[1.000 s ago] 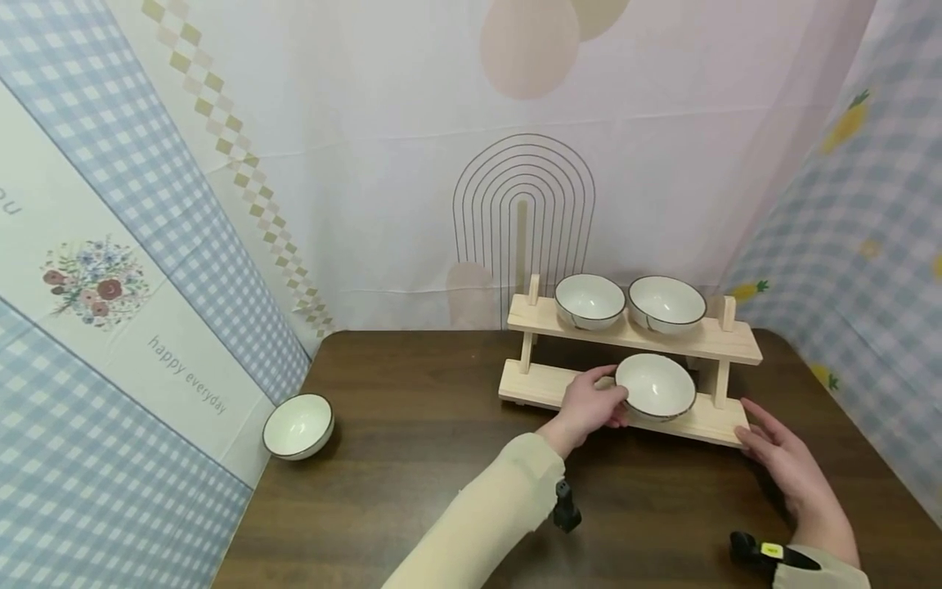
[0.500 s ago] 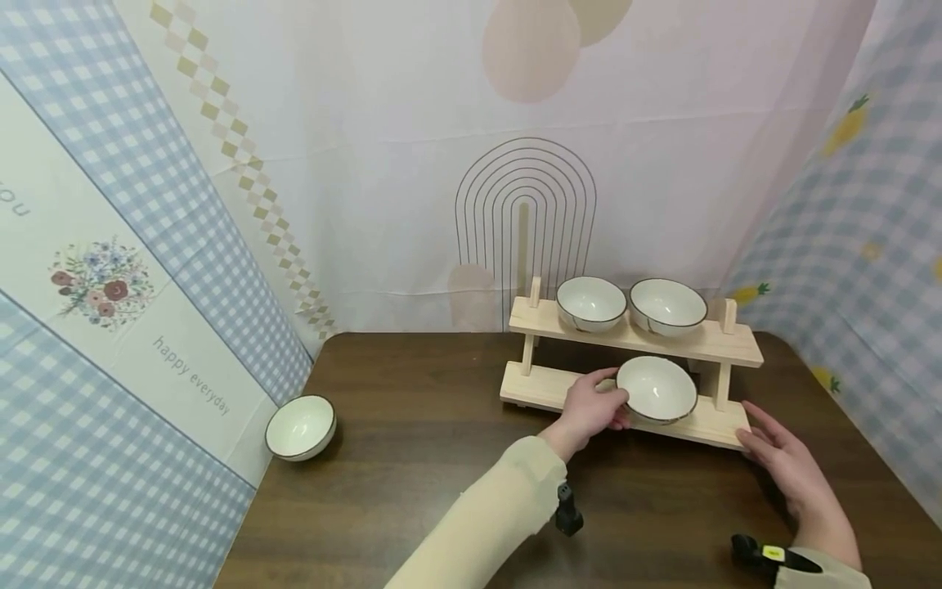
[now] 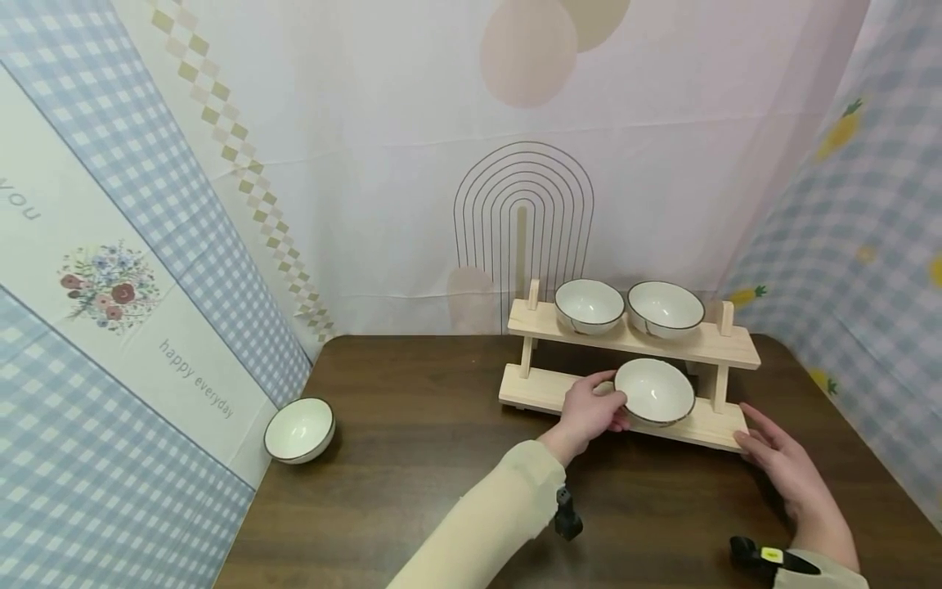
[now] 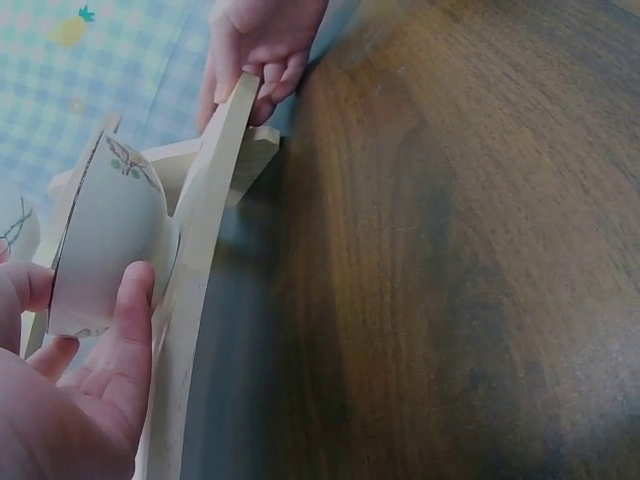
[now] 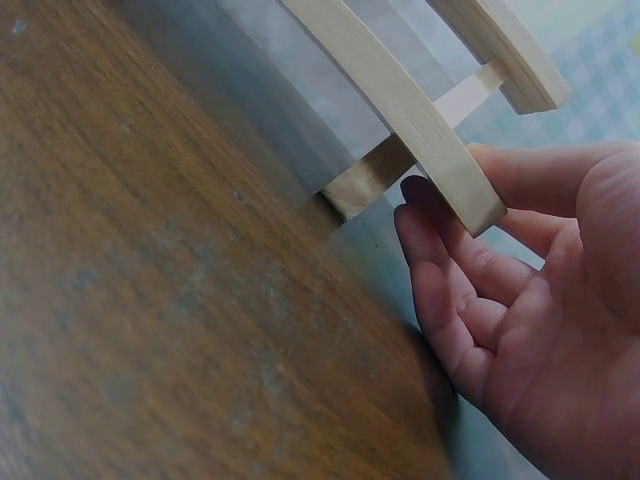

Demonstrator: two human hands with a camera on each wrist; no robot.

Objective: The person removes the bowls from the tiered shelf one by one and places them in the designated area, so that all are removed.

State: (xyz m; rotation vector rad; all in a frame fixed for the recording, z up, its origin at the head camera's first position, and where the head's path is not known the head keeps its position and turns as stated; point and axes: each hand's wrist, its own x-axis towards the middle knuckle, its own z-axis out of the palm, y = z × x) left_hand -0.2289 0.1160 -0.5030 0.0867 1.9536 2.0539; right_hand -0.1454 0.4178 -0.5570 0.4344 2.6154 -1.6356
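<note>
A white bowl with a dark rim [image 3: 655, 393] sits upright on the lower board of a two-tier wooden rack [image 3: 539, 386]. My left hand [image 3: 591, 409] holds this bowl at its left side. In the left wrist view, the thumb is at the rim and fingers lie along the wall of the bowl [image 4: 112, 235], which bears a painted floral pattern. With my right hand [image 3: 793, 470] I grip the right end of the lower board. The right wrist view has that board end [image 5: 470, 195] between the thumb and the fingers.
Two similar bowls, a left one [image 3: 589, 306] and a right one [image 3: 666, 308], stand on the upper board. Another bowl [image 3: 299, 430] is on the brown table [image 3: 397, 483] at its left edge. Patterned cloth [image 3: 383, 221] hangs behind and at both sides.
</note>
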